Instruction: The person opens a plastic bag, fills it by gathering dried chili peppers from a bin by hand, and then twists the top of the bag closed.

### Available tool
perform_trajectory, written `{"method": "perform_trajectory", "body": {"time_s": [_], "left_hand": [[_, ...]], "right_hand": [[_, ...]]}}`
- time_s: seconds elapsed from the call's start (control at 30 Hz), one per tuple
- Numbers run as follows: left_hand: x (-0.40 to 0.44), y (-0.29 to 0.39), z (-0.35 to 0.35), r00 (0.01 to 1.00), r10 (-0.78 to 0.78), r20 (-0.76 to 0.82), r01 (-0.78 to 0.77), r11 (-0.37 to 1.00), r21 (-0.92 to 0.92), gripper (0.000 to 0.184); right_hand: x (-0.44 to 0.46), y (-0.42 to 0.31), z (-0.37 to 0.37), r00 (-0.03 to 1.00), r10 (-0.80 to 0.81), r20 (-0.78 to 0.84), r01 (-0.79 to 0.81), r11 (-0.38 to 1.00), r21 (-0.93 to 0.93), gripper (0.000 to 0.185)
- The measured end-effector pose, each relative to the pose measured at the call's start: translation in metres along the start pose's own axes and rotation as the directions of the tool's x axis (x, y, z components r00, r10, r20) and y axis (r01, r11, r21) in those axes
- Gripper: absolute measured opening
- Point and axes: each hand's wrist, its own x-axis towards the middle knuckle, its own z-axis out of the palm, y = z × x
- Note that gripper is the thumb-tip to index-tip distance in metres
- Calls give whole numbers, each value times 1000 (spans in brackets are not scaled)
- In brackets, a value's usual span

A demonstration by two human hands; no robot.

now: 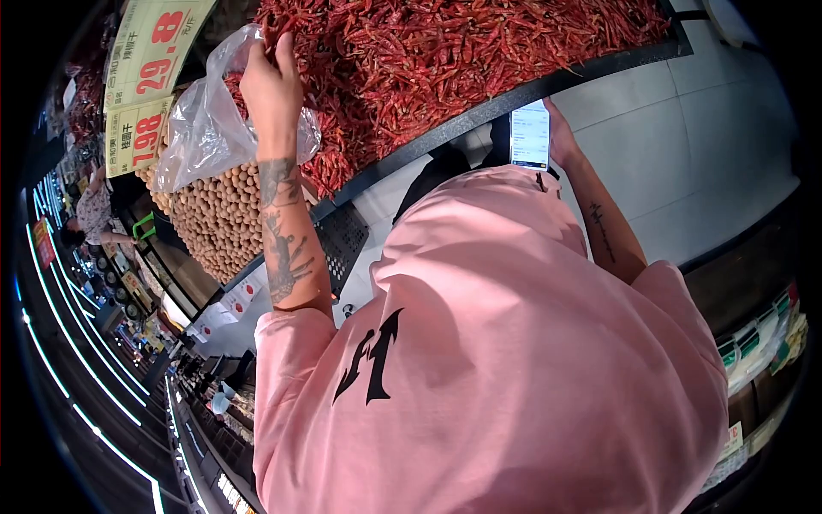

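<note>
My left hand reaches over the front of a heap of dried red chilies. Its fingers are closed at the top edge of a clear plastic bag, and the fingertips are right against chilies. The bag hangs crumpled beside my wrist, and red shows near its upper part; whether chilies are inside I cannot tell. Lower on the right, my right hand grips a smartphone with a lit white screen of text lines. Most of that hand's fingers are hidden behind the phone.
Round brown dried fruit lies beside the chilies, below yellow price signs. A dark bin rim edges the chilies. Grey floor tiles lie to the right. Another person stands far left; packaged goods are at right.
</note>
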Motion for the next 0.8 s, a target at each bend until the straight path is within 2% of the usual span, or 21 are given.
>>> {"method": "perform_trajectory", "body": {"time_s": [0.13, 0.2, 0.23, 0.3, 0.37, 0.43, 0.47, 0.57, 0.6, 0.63, 0.7, 0.73, 0.8], "left_hand": [[-18, -60, -21, 973, -230, 16, 221, 949, 224, 43], [-15, -82, -35, 964, -264, -18, 259, 930, 259, 49], [-10, -93, -40, 934, -354, -46, 344, 860, 377, 50], [-6, -103, -47, 950, -275, -148, 311, 874, 373, 51], [-2, -108, -42, 939, -308, -155, 344, 851, 398, 49], [-1, -131, -27, 959, -251, -129, 279, 769, 575, 47], [-4, -142, -21, 965, -238, -105, 251, 746, 617, 37], [-10, -185, -15, 969, -242, -44, 210, 720, 661, 38], [-11, -181, -19, 939, -343, 22, 247, 718, 651, 41], [-11, -188, -18, 938, -346, 21, 250, 717, 650, 41], [-11, -195, -18, 988, -144, 63, 75, 783, 617, 47], [-10, -191, -17, 987, -146, 61, 78, 785, 615, 47], [-4, -178, -17, 980, -171, -100, 195, 927, 319, 55]], "right_hand": [[3, -1, -9, 998, 27, 56, -27, 1000, -10, 50], [5, -1, -11, 997, 32, 65, -32, 999, -2, 49], [5, -1, -12, 997, 32, 75, -32, 999, 5, 49], [5, -2, -12, 996, 46, 75, -46, 999, 0, 48], [4, -5, -10, 995, 64, 76, -64, 998, -11, 47], [1, -4, -5, 999, 40, 30, -40, 999, -17, 52], [1, -5, -3, 998, 43, 36, -42, 999, -21, 52], [2, -5, -2, 998, 27, 51, -27, 1000, -11, 54], [2, -6, -1, 999, 33, 22, -33, 999, -9, 55], [2, -5, -1, 999, 41, -9, -41, 999, -7, 57], [2, -5, -1, 998, 50, -32, -51, 999, -15, 57], [2, -6, 0, 997, 55, -55, -56, 998, -22, 58], [1, -6, 2, 996, 44, -79, -48, 998, -48, 58]]}}
